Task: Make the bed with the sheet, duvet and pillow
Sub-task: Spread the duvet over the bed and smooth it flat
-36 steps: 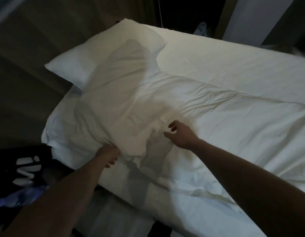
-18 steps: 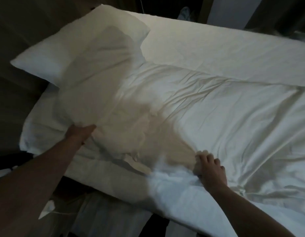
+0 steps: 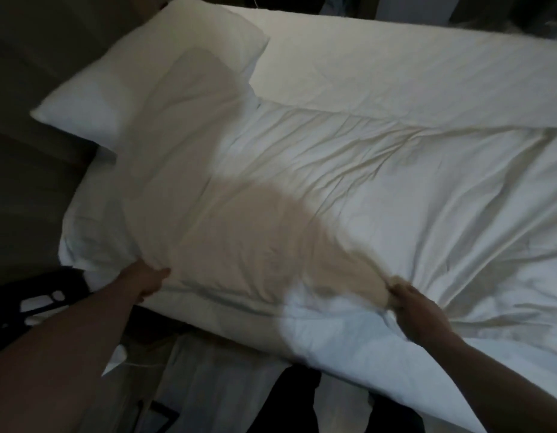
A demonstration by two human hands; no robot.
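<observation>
Both sets of fingers now pinch the duvet's near edge: the right hand (image 3: 417,310), flat half a second ago, has bunched cloth; the left hand (image 3: 144,281) grips nearer the pillow (image 3: 140,79). The duvet (image 3: 333,189) lies rumpled, ready for pulling straight, I'd say
</observation>
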